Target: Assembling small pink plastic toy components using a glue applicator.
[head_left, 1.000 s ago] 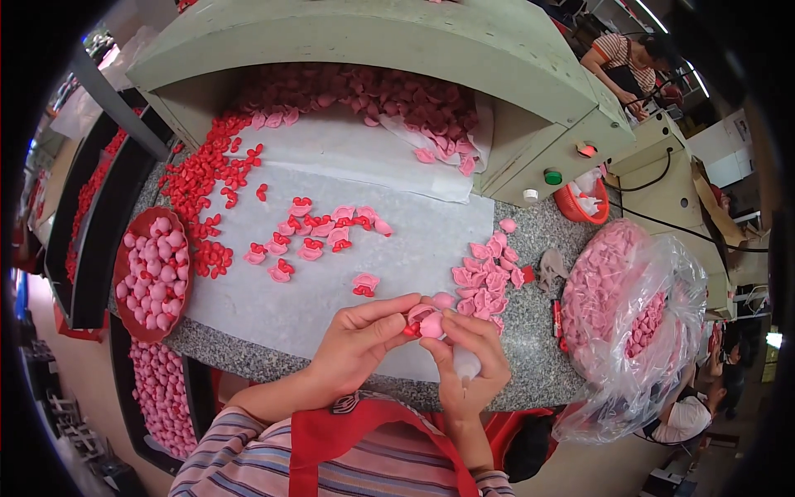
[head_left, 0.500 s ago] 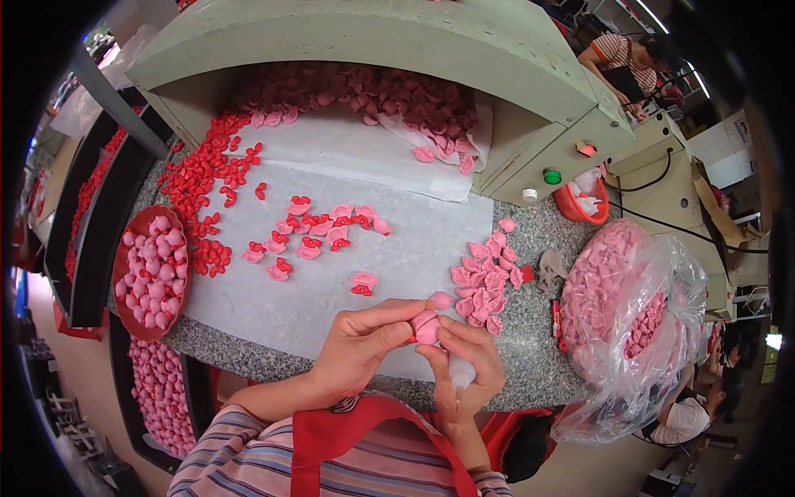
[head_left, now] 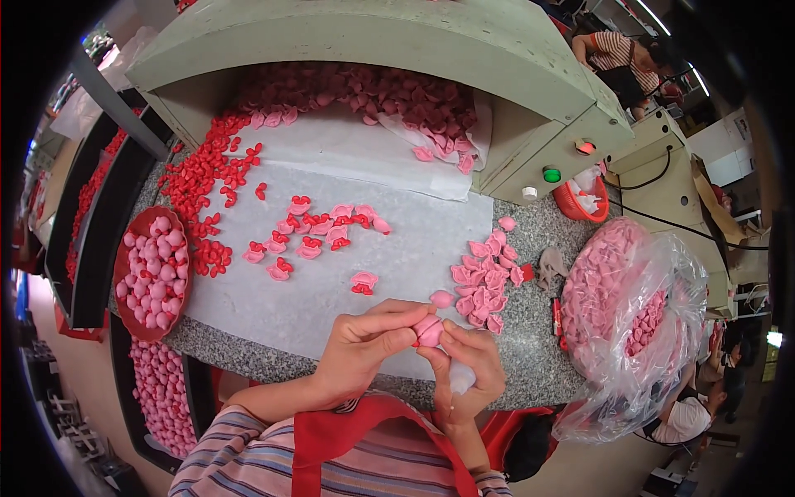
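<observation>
Near the front edge of the worktop, both hands meet on a small rounded pink plastic part with a seam across it. My left hand pinches its left side, where a bit of red shows at the fingertips. With thumb and index finger, my right hand grips the other side. A translucent squeeze bottle is tucked in the right palm. Just beyond the fingers lies a loose pink piece. Farther off on white paper sit several pink shell pieces with red bow-shaped parts.
Red parts are heaped at the left, beside a red bowl of pink balls. Pink shells lie right of the paper, near a plastic bag of more. A pale green machine housing spans the back.
The pink part has turned slightly between my fingers, and its seam looks narrower. My hands stay in nearly the same place. A co-worker at the upper right has shifted.
</observation>
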Tool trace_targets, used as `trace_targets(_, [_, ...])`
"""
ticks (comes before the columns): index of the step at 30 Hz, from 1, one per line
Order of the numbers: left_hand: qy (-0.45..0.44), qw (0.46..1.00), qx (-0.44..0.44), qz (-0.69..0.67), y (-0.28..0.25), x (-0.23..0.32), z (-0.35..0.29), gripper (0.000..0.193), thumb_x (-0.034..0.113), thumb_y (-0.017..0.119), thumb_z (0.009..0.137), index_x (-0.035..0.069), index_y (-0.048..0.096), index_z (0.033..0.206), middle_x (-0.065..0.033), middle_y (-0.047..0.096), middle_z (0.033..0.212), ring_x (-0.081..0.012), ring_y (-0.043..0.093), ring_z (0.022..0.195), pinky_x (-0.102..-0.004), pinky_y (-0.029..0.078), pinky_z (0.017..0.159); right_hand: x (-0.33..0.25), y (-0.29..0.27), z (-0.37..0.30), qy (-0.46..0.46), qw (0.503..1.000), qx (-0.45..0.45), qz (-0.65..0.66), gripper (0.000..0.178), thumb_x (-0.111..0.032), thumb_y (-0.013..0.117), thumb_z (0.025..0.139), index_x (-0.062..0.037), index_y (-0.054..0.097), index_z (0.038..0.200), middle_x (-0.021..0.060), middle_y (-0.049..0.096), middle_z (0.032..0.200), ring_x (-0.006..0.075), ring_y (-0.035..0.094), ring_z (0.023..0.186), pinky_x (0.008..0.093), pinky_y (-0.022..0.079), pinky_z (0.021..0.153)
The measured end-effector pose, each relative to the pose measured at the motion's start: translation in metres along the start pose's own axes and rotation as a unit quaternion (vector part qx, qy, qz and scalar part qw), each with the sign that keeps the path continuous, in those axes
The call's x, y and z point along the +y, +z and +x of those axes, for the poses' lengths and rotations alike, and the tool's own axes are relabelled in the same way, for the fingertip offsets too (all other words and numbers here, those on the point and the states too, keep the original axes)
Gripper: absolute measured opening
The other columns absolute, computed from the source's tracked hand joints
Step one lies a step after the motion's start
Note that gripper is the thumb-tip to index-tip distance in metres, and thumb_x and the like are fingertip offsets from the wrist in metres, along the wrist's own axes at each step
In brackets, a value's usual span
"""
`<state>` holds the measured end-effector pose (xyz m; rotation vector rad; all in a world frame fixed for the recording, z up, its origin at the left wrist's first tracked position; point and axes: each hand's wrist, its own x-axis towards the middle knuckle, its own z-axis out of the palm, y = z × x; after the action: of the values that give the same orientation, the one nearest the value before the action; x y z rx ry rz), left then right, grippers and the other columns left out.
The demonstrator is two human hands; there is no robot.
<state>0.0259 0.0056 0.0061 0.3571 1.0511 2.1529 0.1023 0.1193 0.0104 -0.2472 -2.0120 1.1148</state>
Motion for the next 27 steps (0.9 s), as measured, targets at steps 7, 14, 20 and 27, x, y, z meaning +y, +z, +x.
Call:
trace_targets(7, [-0.002, 0.997, -0.008, 0.081, -0.002, 0.002, -0.001, 0.025, -0.002, 0.053, 0.080, -0.002, 0.058, 0.105, -0.0164, 0.052, 0.111, -0.0199, 0.050, 0.101, -0.0310, 0.040, 0.087, 0.003, -0.006, 0.005, -0.044, 0.999, -0.019, -0.025, 0.029, -0.004, 0.078, 0.053, -0.0040, 0.065, 0.080, 0.0070, 0.064, 0.084, 0.0177, 0.056, 0.064, 0.0248, 0.045, 0.055])
trace_targets(14, [0.023, 0.998, -0.016, 0.055, -0.001, 0.000, -0.001, 0.027, -0.004, 0.053, 0.081, 0.000, 0.058, 0.107, -0.0121, 0.053, 0.111, -0.0171, 0.050, 0.102, -0.0273, 0.041, 0.086, 0.003, -0.004, 0.004, -0.053, 0.998, -0.007, -0.031, 0.027, -0.005, 0.078, 0.054, -0.0037, 0.065, 0.078, 0.0071, 0.064, 0.083, 0.0178, 0.055, 0.064, 0.0249, 0.045, 0.054])
trace_targets(20, [0.029, 0.998, 0.001, 0.050, 0.002, -0.001, -0.002, 0.032, -0.005, 0.057, 0.076, 0.002, 0.057, 0.107, -0.0176, 0.051, 0.113, -0.0232, 0.050, 0.103, -0.0335, 0.044, 0.085, 0.005, 0.001, 0.000, -0.078, 0.995, -0.001, -0.061, 0.027, -0.002, 0.076, 0.054, -0.0038, 0.066, 0.080, 0.0071, 0.063, 0.083, 0.0186, 0.055, 0.063, 0.0254, 0.045, 0.054])
trace_targets(27, [0.084, 0.996, 0.003, 0.027, -0.004, -0.012, -0.003, 0.030, -0.004, 0.056, 0.077, 0.003, 0.058, 0.106, -0.0197, 0.050, 0.113, -0.0261, 0.051, 0.103, -0.0339, 0.045, 0.085, 0.003, 0.006, -0.002, -0.112, 0.992, 0.005, -0.065, 0.029, -0.002, 0.076, 0.054, -0.0039, 0.066, 0.081, 0.0067, 0.062, 0.084, 0.0192, 0.055, 0.064, 0.0261, 0.045, 0.053])
